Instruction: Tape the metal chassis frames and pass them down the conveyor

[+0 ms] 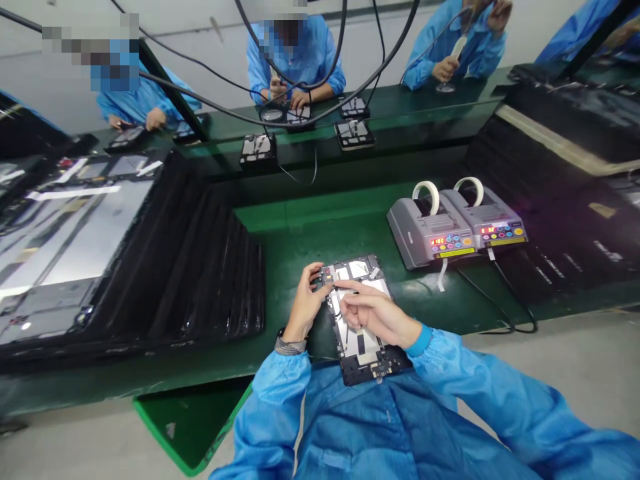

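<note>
An opened tablet (361, 347), back cover off, lies on the green bench in front of me, its near end over the bench edge by my blue smock. My left hand (307, 303) grips the tablet's left edge near the far end, thumb and fingers curled on it. My right hand (375, 312) rests across the middle of the tablet, index finger stretched toward the upper left part of the board, other fingers curled. Whether the right fingers pinch anything is too small to see.
Two grey tape dispensers (453, 227) with white tape rolls stand to the right. A black foam rack (200, 267) holding large panels fills the left. Across the bench, three people in blue coats work over other tablets (354, 133). Black cables (300, 100) hang overhead.
</note>
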The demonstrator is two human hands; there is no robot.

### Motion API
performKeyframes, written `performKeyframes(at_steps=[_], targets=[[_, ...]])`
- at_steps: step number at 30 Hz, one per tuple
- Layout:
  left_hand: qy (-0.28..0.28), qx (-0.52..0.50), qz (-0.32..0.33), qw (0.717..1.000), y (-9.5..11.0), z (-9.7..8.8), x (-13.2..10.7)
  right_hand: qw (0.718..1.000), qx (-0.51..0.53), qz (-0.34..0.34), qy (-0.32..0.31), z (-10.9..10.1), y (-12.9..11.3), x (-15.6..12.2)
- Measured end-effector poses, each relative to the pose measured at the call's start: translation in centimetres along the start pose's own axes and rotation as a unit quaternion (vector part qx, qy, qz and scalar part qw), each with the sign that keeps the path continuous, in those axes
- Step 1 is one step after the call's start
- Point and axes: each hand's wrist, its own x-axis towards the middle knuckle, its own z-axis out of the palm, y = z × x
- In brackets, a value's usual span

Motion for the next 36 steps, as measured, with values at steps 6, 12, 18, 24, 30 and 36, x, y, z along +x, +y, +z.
performKeyframes(at_steps=[6,12,18,24,30,36], targets=[[-0.004,-0.010,-0.004,1.000,0.3,-0.1,0.1,1.000,0.014,0.007,-0.009,-0.2,0.7,0.6],[-0.003,-0.006,0.008,1.000,0.4,0.0,0.0,1.000,0.023,0.003,-0.011,-0.6,1.1,1.0],[-0.010,0.014,0.020,1.000,0.1,0.0,-0.1,0.999,0.030,0.004,-0.010,-0.6,1.2,1.1],[-0.013,0.029,0.025,0.999,0.0,-0.1,-0.2,1.000,0.022,0.008,0.000,-0.2,1.1,0.5],[-0.014,0.032,0.024,0.999,0.0,-0.1,-0.1,0.999,0.035,0.005,-0.009,-0.2,1.2,0.5],[-0.021,0.037,0.029,0.999,-0.2,-0.2,0.0,0.999,0.042,0.016,-0.002,-0.6,1.3,0.9]])
